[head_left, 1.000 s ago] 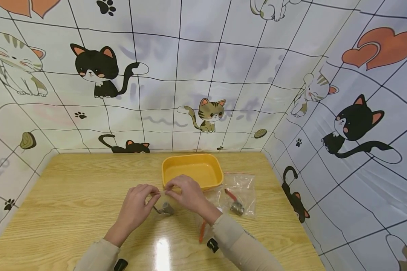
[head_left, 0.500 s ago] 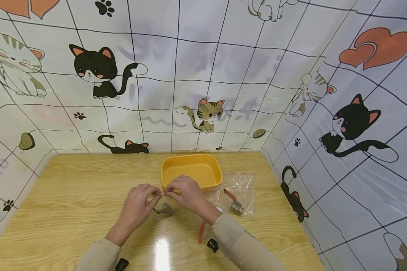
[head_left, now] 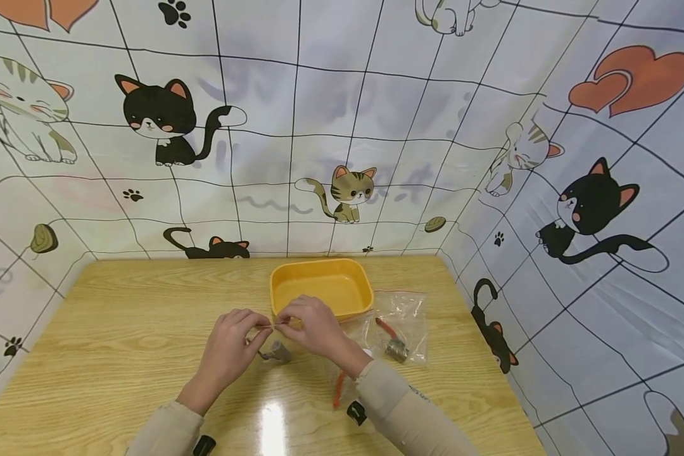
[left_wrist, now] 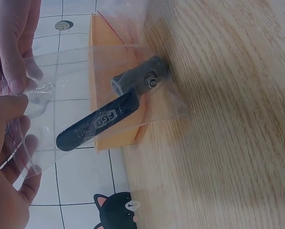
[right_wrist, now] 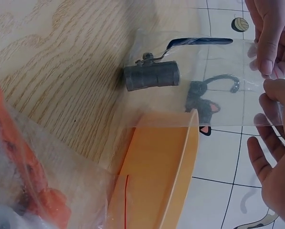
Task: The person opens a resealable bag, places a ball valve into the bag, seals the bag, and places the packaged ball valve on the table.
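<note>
A clear plastic zip bag (right_wrist: 152, 107) hangs between my hands, over the wooden table. Inside it lies a ball valve (right_wrist: 152, 75) with a dull grey body and a dark blue lever; "PN16" shows on the lever in the left wrist view. My left hand (head_left: 230, 348) pinches the bag's top edge between thumb and forefinger. On the same edge, close beside it, my right hand (head_left: 313, 326) pinches with thumb and fingertip. The other fingers of both hands are spread behind the film. The bag's lower end is at the tabletop.
Just behind the hands stands a yellow tray (head_left: 322, 288). To its right lies another clear bag (head_left: 416, 323) holding a red-handled valve (head_left: 398, 348). An orange-red handle (head_left: 339, 387) in a bag shows under the right forearm. Cat-printed sheeting (head_left: 273, 158) encloses the table (head_left: 131, 342).
The fingertips of my two hands have come slightly closer together along the bag's edge. The bagged valve hangs in nearly the same place.
</note>
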Demonstrator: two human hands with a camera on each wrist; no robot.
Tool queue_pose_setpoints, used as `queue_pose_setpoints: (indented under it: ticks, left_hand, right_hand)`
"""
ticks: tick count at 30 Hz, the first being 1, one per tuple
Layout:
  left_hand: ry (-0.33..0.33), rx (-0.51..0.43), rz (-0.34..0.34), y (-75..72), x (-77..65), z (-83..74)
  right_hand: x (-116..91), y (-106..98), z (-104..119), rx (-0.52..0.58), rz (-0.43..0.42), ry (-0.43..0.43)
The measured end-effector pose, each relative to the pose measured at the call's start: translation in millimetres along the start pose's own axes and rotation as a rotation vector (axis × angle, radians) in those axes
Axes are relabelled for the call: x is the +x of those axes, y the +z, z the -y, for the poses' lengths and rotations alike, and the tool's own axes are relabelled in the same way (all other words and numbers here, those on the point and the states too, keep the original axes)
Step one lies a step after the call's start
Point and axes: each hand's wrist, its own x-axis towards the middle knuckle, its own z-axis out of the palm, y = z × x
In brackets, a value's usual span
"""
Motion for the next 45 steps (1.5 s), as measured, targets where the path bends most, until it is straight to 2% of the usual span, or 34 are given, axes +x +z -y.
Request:
queue_pose_setpoints:
  ticks: [8, 16, 25, 31, 40, 45]
  left_hand:
    - [-0.005, -0.004, -0.001, 0.3, -0.7, 0.3]
    - [-0.013, -0.013, 0.006, 0.7, -0.9, -0.1]
    - [-0.016, -0.015, 0.010, 0.8, -1.8, 0.7]
    - [0.000, 0.001, -0.005, 1.0, -2.3, 1.3]
    - [-0.047, -0.012, 0.021, 0.3, -6.0, 3.3]
    - [-0.036, -0.016, 0.010, -0.1, -7.3, 5.0]
  right_hand:
    - [1.0, -0.5, 3.3, 0.071, 0.076, 0.073]
    - [0.8, 2.8, 1.6, 0.058, 0.051, 0.029]
    - [1.2, 6.2, 2.4, 0.072, 0.026, 0.023]
    - [0.7, 6.0, 2.1, 0.083, 0.036, 0.037]
    - [1.3, 4.6, 3.7, 0.099, 0.053, 0.050]
    - [1.8, 5.2, 3.2, 0.091, 0.053, 0.054]
